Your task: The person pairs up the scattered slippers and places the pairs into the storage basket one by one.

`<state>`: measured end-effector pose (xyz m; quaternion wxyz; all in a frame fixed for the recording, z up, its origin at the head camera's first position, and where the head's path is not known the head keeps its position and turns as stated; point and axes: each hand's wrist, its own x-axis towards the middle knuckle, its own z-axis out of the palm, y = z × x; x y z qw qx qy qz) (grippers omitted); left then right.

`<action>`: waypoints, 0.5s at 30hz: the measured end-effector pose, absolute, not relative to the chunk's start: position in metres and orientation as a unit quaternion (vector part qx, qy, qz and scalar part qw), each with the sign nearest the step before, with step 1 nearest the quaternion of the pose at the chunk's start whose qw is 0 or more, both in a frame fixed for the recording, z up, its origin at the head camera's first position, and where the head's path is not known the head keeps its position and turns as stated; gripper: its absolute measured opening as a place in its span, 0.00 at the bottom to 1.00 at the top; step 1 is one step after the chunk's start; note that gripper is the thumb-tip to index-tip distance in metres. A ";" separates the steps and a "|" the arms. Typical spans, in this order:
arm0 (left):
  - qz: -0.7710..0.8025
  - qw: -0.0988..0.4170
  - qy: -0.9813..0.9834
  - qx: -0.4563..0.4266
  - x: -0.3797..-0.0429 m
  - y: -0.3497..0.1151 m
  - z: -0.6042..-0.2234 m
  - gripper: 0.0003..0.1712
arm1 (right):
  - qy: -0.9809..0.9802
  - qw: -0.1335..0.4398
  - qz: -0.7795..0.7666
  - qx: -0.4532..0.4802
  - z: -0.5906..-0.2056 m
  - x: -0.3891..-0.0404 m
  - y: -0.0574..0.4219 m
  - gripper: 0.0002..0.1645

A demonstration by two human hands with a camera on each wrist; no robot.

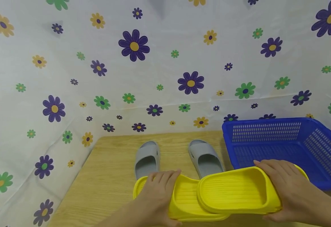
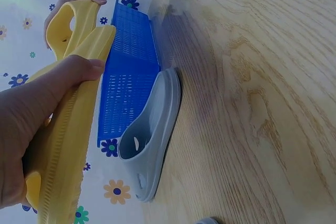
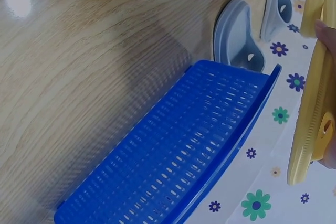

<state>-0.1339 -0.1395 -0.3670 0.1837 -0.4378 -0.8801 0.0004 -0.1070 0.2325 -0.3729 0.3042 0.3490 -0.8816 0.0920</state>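
Two yellow slippers are held up over the table, end to end, their heel ends overlapping. My left hand (image 1: 156, 195) grips the left yellow slipper (image 1: 183, 201) across its strap. The right yellow slipper (image 1: 233, 192) is in the grip of my right hand (image 1: 288, 189), its heel lying over the other's heel in the head view. In the left wrist view, the left thumb presses along the edge of the yellow sole (image 2: 65, 140). Only part of the right hand shows at the edge of the right wrist view, beside the yellow slipper (image 3: 310, 119).
A pair of grey slippers, the left one (image 1: 147, 151) and the right one (image 1: 200, 148), stands apart on the wooden table (image 1: 108, 176), toes to the back. To the right is a blue plastic basket (image 1: 227, 142). Flower-patterned white cloth (image 1: 159, 69) hangs behind and at the left.
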 end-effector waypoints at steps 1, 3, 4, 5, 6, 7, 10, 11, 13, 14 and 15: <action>-0.002 0.183 -0.880 -0.438 -0.134 -0.138 -0.367 0.74 | -0.880 0.308 0.091 0.351 -0.373 -0.108 0.232 0.67; -0.005 0.187 -0.879 -0.439 -0.134 -0.136 -0.367 0.74 | -0.877 0.314 0.088 0.353 -0.373 -0.109 0.230 0.65; -0.005 0.191 -0.877 -0.440 -0.134 -0.135 -0.367 0.74 | -0.875 0.317 0.087 0.354 -0.373 -0.109 0.229 0.64; -0.007 0.195 -0.876 -0.440 -0.134 -0.134 -0.367 0.74 | -0.875 0.319 0.085 0.355 -0.373 -0.110 0.228 0.63; -0.006 0.199 -0.876 -0.440 -0.134 -0.134 -0.368 0.74 | -0.874 0.321 0.085 0.355 -0.373 -0.110 0.227 0.62; -0.008 0.203 -0.875 -0.439 -0.134 -0.133 -0.368 0.74 | -0.873 0.322 0.085 0.355 -0.372 -0.110 0.226 0.62; -0.005 0.208 -0.876 -0.435 -0.134 -0.132 -0.369 0.74 | -0.871 0.329 0.084 0.356 -0.371 -0.111 0.222 0.61; -0.004 0.209 -0.877 -0.433 -0.134 -0.131 -0.369 0.74 | -0.870 0.330 0.085 0.357 -0.371 -0.111 0.221 0.60; -0.002 0.207 -0.879 -0.431 -0.133 -0.131 -0.369 0.74 | -0.868 0.335 0.080 0.359 -0.371 -0.112 0.219 0.59; 0.000 0.205 -0.880 -0.429 -0.133 -0.130 -0.369 0.74 | -0.866 0.335 0.082 0.361 -0.371 -0.112 0.217 0.59; 0.001 0.201 -0.881 -0.428 -0.133 -0.130 -0.369 0.74 | -0.865 0.334 0.086 0.363 -0.371 -0.112 0.216 0.58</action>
